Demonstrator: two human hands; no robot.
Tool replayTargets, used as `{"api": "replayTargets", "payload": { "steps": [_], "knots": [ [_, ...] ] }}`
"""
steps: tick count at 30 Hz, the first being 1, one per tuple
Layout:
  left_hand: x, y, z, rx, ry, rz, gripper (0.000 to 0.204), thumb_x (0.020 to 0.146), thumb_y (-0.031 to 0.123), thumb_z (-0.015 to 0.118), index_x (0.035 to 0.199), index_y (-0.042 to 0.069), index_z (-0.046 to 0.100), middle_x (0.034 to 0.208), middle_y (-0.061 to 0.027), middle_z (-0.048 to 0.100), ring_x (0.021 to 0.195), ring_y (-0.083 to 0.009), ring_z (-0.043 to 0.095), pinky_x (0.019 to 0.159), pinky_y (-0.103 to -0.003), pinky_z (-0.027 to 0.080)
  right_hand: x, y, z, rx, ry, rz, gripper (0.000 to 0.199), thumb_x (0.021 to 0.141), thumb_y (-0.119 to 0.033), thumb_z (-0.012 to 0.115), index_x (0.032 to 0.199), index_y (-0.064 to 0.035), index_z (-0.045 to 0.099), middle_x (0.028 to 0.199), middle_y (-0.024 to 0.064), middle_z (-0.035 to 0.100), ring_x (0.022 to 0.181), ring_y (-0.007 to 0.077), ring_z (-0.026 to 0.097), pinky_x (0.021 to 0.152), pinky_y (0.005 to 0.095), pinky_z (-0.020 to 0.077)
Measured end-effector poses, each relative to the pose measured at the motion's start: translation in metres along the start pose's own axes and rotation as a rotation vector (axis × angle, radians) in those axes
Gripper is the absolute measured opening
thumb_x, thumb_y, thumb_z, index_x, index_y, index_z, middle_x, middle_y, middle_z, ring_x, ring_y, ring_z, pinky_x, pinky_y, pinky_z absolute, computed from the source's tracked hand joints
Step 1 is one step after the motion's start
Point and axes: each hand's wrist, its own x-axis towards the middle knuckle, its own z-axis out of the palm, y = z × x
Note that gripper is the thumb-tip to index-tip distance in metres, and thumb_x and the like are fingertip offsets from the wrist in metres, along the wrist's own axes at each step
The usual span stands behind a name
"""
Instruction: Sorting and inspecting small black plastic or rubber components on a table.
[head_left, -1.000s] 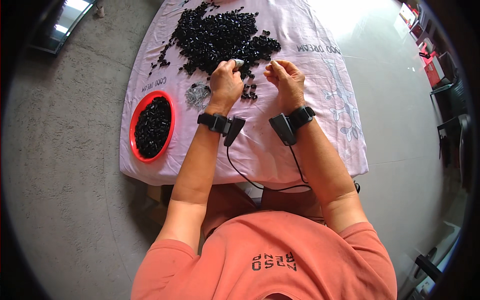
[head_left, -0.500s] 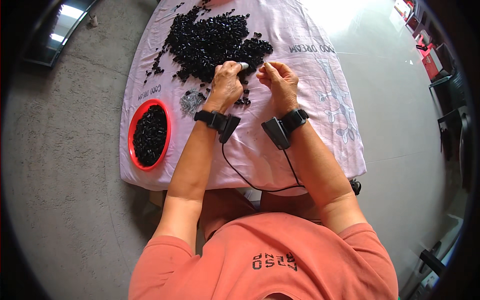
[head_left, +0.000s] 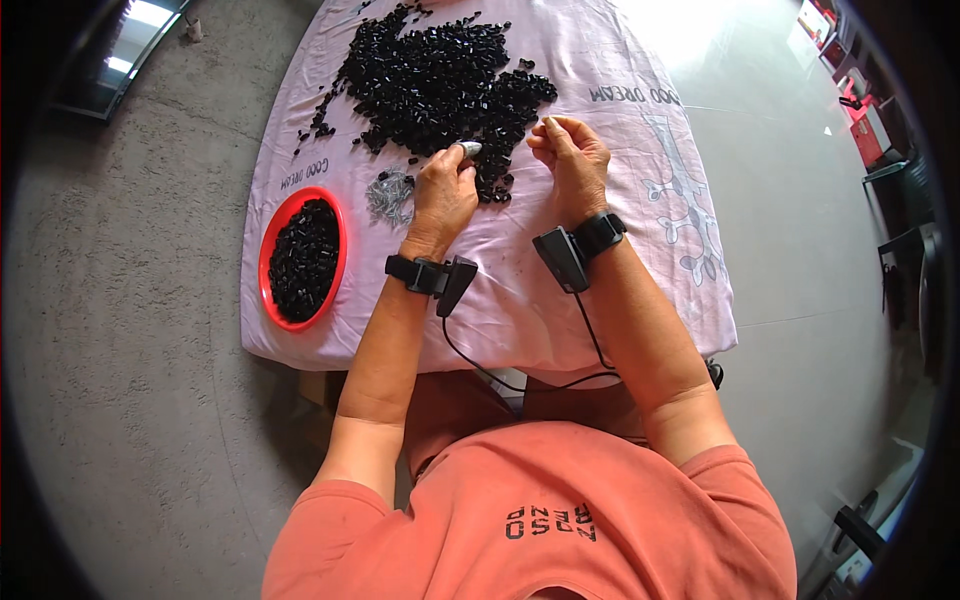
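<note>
Head view. Status, judged from how the parts lie: partly complete. A red bowl [head_left: 297, 323] near the table's left edge, toward the near left corner, contains a quantity of black pieces [head_left: 305, 258]. A larger heap of loose black pieces [head_left: 425, 85] occupies the far half of the table and appears to be the portion left. Whether the pieces in the bowl differ from those in the heap cannot be determined at this size. A small pile of clear, thin parts [head_left: 388, 197] lies between the bowl and the left hand.

Left hand [head_left: 445, 195]: positioned at the near side of the heap, fingers curled inward; a silver-grey covering [head_left: 470, 149] is on one digit. The fingertips are obscured, so the grip cannot be confirmed. Right hand [head_left: 575, 165]: positioned to the right of the heap, thumb and forefinger pressed together; any part between them is too small to identify.

Surface: the table [head_left: 520, 320] carries a creased pale pink cloth with printed lettering and a grey motif along its right edge. Room: grey floor [head_left: 120, 320] on both sides; a dark-framed glossy panel [head_left: 125, 60] beyond the far left corner; red items [head_left: 868, 140] well apart on the right.
</note>
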Motion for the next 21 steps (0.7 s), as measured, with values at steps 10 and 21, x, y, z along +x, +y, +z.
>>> {"api": "replayTargets", "payload": {
  "steps": [10,21],
  "knots": [
    [0.017,0.013,0.019,0.069,0.073,0.048,0.009,0.076,0.012,0.069,0.083,0.005,0.069,0.081,-0.0151,0.066,0.079,-0.0339,0.066,0.073,-0.042,0.053,-0.001,0.002,0.001,-0.017,-0.036,-0.009,0.010,0.094,-0.011,0.064,0.098,-0.0014,0.065,0.086,0.0084,0.070,0.071,0.0140,0.069,0.065,0.0251,0.0569],
    [0.018,0.034,0.022,0.241,-0.119,-0.132,0.015,0.074,0.019,0.072,0.082,0.007,0.071,0.088,-0.0135,0.067,0.085,-0.0324,0.067,0.078,-0.041,0.054,-0.004,0.002,0.000,-0.091,-0.115,0.046,0.013,0.094,-0.013,0.064,0.102,-0.0026,0.066,0.089,0.0072,0.070,0.077,0.0124,0.068,0.071,0.0251,0.0576]
  ]
}}
